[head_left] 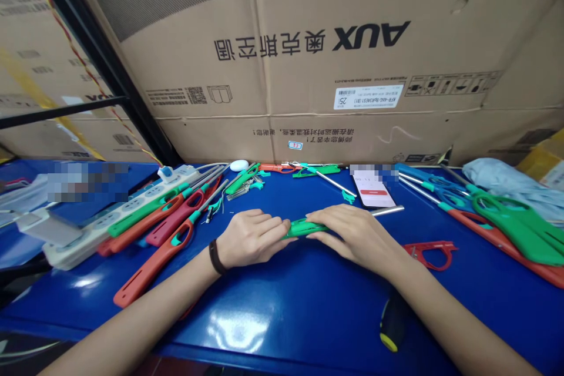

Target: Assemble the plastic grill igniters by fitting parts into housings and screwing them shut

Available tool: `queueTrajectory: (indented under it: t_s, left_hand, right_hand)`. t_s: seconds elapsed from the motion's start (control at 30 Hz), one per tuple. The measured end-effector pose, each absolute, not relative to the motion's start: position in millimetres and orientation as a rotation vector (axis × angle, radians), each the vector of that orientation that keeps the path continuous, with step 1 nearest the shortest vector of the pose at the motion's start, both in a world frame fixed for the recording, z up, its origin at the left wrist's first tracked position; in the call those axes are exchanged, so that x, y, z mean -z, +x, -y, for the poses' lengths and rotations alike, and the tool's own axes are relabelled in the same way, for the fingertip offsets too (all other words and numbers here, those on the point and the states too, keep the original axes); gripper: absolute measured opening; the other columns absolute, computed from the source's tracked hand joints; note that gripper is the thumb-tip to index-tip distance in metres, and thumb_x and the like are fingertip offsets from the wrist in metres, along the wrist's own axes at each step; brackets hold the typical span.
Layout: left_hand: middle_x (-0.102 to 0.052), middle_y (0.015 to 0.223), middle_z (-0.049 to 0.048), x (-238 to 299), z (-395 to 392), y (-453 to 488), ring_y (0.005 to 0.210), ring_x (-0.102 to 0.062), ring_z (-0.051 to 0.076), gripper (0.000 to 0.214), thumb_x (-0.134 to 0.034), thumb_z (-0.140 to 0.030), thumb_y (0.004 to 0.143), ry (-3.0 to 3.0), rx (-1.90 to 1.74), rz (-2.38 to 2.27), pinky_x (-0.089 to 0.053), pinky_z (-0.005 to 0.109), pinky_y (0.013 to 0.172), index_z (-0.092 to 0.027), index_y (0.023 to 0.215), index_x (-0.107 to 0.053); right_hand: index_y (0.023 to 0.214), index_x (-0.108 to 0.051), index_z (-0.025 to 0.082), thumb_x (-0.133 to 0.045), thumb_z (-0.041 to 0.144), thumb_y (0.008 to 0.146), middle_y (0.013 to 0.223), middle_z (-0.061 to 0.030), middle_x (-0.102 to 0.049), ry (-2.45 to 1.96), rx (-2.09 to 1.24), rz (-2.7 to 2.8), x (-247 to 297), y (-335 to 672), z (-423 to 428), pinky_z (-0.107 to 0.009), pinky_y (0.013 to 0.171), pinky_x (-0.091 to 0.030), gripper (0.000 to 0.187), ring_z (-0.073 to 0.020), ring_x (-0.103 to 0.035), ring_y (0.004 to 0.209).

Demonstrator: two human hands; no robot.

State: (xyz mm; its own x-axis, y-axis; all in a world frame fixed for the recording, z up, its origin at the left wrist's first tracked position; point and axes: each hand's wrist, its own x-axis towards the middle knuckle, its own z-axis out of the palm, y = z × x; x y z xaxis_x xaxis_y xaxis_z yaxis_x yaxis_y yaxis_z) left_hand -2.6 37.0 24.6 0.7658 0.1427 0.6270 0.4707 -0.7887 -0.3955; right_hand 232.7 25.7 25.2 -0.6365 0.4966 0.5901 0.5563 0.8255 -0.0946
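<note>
"How do the hands stand?"

"The left hand [251,239] and right hand [359,238] curl palm-down over either end of a green lighter handle [304,227], fingers pressed onto it, just over the blue worktop [308,311]."

"How much looks done?"

"Red and green long-nozzle lighters [152,267] lie in loose heaps on both sides; the hands hide whether this handle is complete."

The left hand [249,238] and right hand [358,237] are working close together near the middle of the counter [308,320], palms turned down. The forearms [145,311] are angling in from the near edge, spreading apart toward the elbows. The fingers [273,227] of both hands are curving inward, with their tips pointing toward each other.
</note>
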Motion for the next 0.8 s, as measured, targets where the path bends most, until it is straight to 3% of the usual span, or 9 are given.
queueTrajectory:
  t_s: [0.23,0.4,0.5,0.57,0.67,0.73,0.8]
  left_hand:
    - [-0.06,0.057,-0.0039,-25,-36,-7,0.045,-0.052,0.009,0.011,-0.053,-0.024,0.09,-2.373,0.828,0.415,-0.039,0.023,0.048,-0.014,0.091,-0.056]
    - [-0.064,0.064,-0.0008,-26,-36,-7,0.053,-0.058,0.011,0.018,-0.056,-0.032,0.087,-2.475,0.881,0.578,-0.04,0.023,0.051,-0.015,0.091,-0.059]
    - [-0.067,0.072,0.0012,-26,-35,-3,0.058,-0.061,0.013,0.026,-0.057,-0.039,0.085,-2.73,0.865,0.897,-0.042,0.022,0.053,-0.015,0.094,-0.06]
    - [-0.065,0.067,0.0003,-26,-35,-1,0.054,-0.059,0.012,0.03,-0.056,-0.045,0.085,-2.93,0.842,1.127,-0.04,0.02,0.051,-0.016,0.09,-0.061]
    - [-0.06,0.054,-0.0004,-29,-36,-1,0.043,-0.051,0.008,0.044,-0.039,-0.05,0.092,-3.326,0.892,1.461,-0.037,0.016,0.043,-0.014,0.074,-0.057]
    - [-0.06,0.053,-0.0008,-31,-37,-1,0.036,-0.046,0.006,0.045,-0.037,-0.053,0.093,-3.634,0.91,1.619,-0.035,0.015,0.036,-0.014,0.078,-0.055]
    - [-0.062,0.057,-0.0009,-31,-39,-1,0.032,-0.044,0.005,0.042,-0.045,-0.055,0.089,-3.903,0.872,1.659,-0.035,0.014,0.032,-0.013,0.09,-0.052]
  right_hand:
    - [0.102,-0.063,0.013,-0.054,0.022,0.09,0.096,-0.0086,-0.072,-0.678,0.277,2.35,-27,229,-19,-0.032,0.077,-0.057,0.017,-0.0197,-0.068,0.086]
    - [0.102,-0.064,0.011,-0.056,0.018,0.089,0.098,-0.009,-0.073,-0.615,0.343,2.308,-26,228,-20,-0.03,0.082,-0.057,0.017,-0.0188,-0.069,0.091]
    - [0.105,-0.064,0.011,-0.057,0.015,0.088,0.103,-0.0095,-0.072,-0.592,0.423,2.299,-24,232,-23,-0.03,0.084,-0.057,0.019,-0.0197,-0.068,0.097]
    - [0.108,-0.063,0.01,-0.056,0.009,0.087,0.108,-0.01,-0.071,-0.559,0.482,2.307,-22,236,-25,-0.032,0.086,-0.056,0.023,-0.0207,-0.065,0.103]
    - [0.114,-0.06,0.01,-0.054,0.002,0.085,0.116,-0.0103,-0.067,-0.496,0.532,2.319,-20,240,-26,-0.034,0.089,-0.055,0.031,-0.0211,-0.06,0.112]
    - [0.116,-0.059,0.009,-0.053,0.001,0.085,0.117,-0.0103,-0.066,-0.472,0.551,2.313,-21,241,-26,-0.034,0.091,-0.054,0.033,-0.0208,-0.058,0.115]
    - [0.116,-0.059,0.009,-0.054,0.002,0.085,0.117,-0.0104,-0.066,-0.459,0.563,2.306,-23,240,-26,-0.034,0.092,-0.052,0.032,-0.0209,-0.056,0.117]
